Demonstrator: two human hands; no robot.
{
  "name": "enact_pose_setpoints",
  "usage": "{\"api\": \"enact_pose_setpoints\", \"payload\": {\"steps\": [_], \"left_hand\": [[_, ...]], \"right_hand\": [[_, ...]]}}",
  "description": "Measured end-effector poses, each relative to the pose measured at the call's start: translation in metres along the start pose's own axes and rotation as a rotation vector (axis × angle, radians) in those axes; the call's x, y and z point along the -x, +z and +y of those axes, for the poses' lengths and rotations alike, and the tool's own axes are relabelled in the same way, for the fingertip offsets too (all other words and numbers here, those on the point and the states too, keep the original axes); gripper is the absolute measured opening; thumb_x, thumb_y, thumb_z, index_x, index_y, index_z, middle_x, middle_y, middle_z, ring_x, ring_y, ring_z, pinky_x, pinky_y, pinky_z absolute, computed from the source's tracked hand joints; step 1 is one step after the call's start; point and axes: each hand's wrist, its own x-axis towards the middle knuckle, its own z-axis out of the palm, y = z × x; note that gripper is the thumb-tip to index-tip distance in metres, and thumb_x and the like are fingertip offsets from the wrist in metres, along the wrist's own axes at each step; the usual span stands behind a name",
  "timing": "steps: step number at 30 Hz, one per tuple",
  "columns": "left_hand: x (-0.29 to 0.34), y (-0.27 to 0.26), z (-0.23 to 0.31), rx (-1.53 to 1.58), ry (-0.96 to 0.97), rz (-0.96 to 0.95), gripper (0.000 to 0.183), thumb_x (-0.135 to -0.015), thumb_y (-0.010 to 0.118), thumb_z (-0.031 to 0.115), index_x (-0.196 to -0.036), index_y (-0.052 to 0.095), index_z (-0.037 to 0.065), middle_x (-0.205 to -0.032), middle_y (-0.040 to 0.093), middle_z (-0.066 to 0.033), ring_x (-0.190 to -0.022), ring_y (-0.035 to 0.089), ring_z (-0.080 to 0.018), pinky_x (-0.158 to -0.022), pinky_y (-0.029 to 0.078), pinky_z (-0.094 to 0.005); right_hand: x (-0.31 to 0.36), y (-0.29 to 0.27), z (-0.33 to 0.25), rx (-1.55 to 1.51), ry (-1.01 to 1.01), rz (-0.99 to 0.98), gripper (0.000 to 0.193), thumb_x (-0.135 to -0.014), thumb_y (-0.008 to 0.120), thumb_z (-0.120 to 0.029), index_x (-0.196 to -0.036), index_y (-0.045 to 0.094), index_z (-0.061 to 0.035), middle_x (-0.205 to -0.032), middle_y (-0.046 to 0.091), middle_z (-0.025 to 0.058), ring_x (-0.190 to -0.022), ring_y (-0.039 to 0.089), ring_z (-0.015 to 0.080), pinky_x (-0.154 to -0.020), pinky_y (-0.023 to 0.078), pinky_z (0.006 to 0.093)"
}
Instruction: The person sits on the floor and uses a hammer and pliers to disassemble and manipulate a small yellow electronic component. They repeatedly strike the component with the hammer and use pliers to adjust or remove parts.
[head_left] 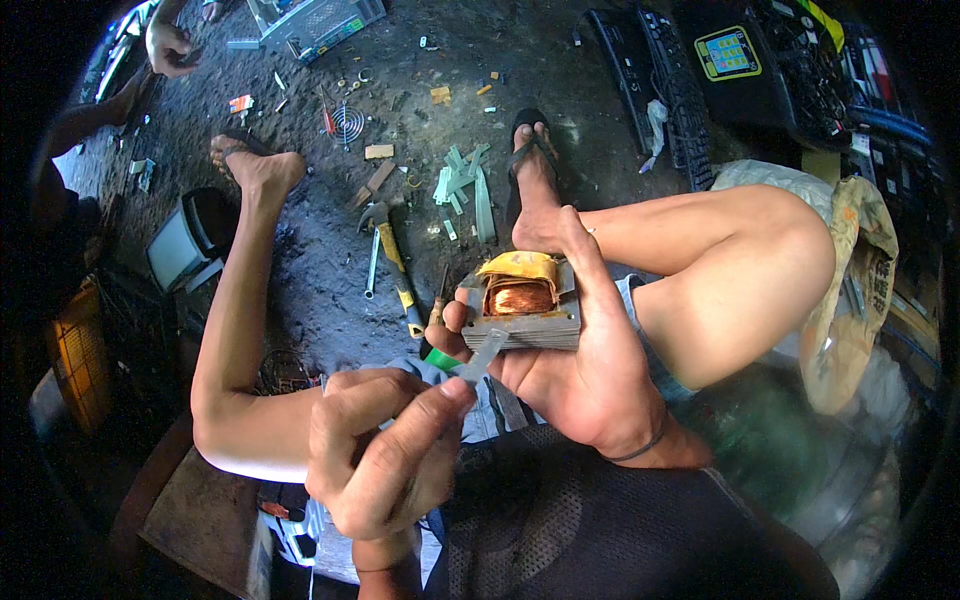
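My right hand [600,385] is palm up, its fingers and thumb closed around a small transformer [522,300]. The transformer has a stack of grey metal plates, a copper winding and torn yellow wrapping over the top. My left hand [385,450] pinches a thin, flat metal strip [484,358] between thumb and fingers. The strip's far end overlaps the near edge of the plate stack; whether it touches cannot be told. Beyond the hands, several similar pale strips [462,180] lie in a loose pile on the ground.
A hammer [397,262] with a yellow and black handle and a wrench [373,264] lie between my feet. Nearby are a round wire fan guard [346,124] and scattered scraps. Keyboards [672,100] rest at far right, a metal case [315,25] at the back. Another person's hand [170,48] shows far left.
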Motion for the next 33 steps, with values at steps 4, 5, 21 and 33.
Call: {"api": "enact_pose_setpoints", "payload": {"steps": [4,5,21,33], "left_hand": [[0.000,-0.006,0.009,-0.009,-0.028,-0.060,0.034,-0.065,0.088,-0.008,-0.096,0.080,0.005,-0.090,0.058,-0.0056,-0.074,0.065,-0.0201,-0.059,0.053,-0.0313],[0.000,-0.007,0.010,-0.010,-0.035,-0.072,0.033,-0.066,0.088,-0.007,-0.095,0.081,0.005,-0.091,0.058,-0.0056,-0.074,0.065,-0.0203,-0.060,0.053,-0.0315],[0.002,0.018,-0.014,0.016,0.108,-0.066,0.022,-0.078,0.076,-0.013,-0.098,0.074,-0.004,-0.097,0.075,-0.0187,-0.090,0.075,-0.0337,-0.082,0.064,-0.0429],[0.036,0.036,-0.121,-0.124,-0.373,0.064,0.008,-0.091,0.070,-0.003,-0.099,0.071,0.000,-0.101,0.069,-0.0166,-0.089,0.070,-0.0301,-0.077,0.056,-0.0379]], "right_hand": [[0.005,0.011,0.002,0.093,-0.001,0.054,0.076,-0.098,0.054,-0.072,-0.116,0.063,0.0017,-0.100,0.070,0.0163,-0.091,0.072,0.0324,-0.090,0.061,0.0533],[0.005,0.012,0.003,0.107,-0.011,0.056,0.075,-0.099,0.054,-0.071,-0.115,0.063,0.0013,-0.100,0.070,0.0158,-0.091,0.072,0.0319,-0.089,0.062,0.0531],[-0.002,-0.011,0.006,0.275,-0.110,0.190,0.066,-0.103,0.047,-0.068,-0.121,0.062,-0.0055,-0.099,0.072,0.0152,-0.088,0.073,0.0272,-0.080,0.060,0.0374],[-0.301,-0.145,-0.057,0.126,-0.461,0.394,0.049,-0.102,0.055,-0.043,-0.136,0.050,-0.0083,-0.141,0.053,0.0175,-0.131,0.054,0.0370,-0.118,0.038,0.0572]]}}
